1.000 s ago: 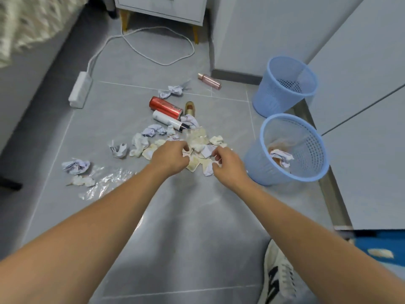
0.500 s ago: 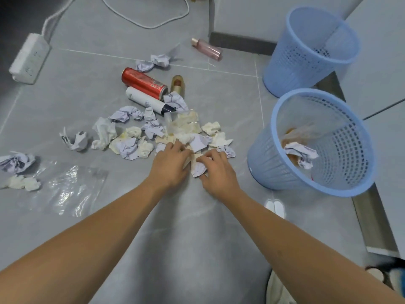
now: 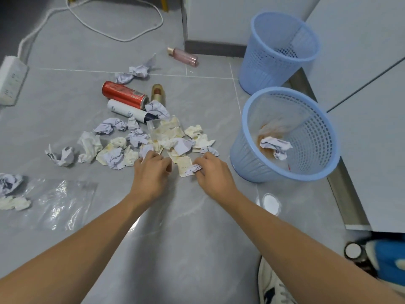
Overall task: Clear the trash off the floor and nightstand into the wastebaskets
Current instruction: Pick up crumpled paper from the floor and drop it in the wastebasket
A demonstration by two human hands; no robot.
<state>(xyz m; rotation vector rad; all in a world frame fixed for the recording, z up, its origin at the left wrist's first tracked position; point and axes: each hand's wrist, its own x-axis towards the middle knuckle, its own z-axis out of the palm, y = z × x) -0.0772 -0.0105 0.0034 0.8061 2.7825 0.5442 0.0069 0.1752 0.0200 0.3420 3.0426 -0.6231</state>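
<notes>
Several crumpled paper scraps [image 3: 140, 141] lie heaped on the grey floor. My left hand [image 3: 151, 172] rests at the near edge of the heap with fingers curled onto scraps. My right hand [image 3: 211, 174] pinches a small paper scrap [image 3: 188, 168] at the heap's front. A red can [image 3: 123, 94], a white tube [image 3: 129, 110] and a small gold bottle [image 3: 158, 93] lie behind the heap. The near blue wastebasket [image 3: 247, 154] stands right of my right hand and holds crumpled paper. A second blue wastebasket [image 3: 258, 69] stands behind it.
A pink bottle [image 3: 184, 57] lies by the wall base. A clear plastic bag [image 3: 59, 202] and more paper balls [image 3: 9, 183] are at the left. A white power strip [image 3: 11, 81] and its cord [image 3: 114, 34] run across the far floor. My shoe [image 3: 271, 286] is at the bottom right.
The camera has shifted a little. My hands have moved slightly apart at the heap's front, and a flat scrap now shows between them under my right fingers.
</notes>
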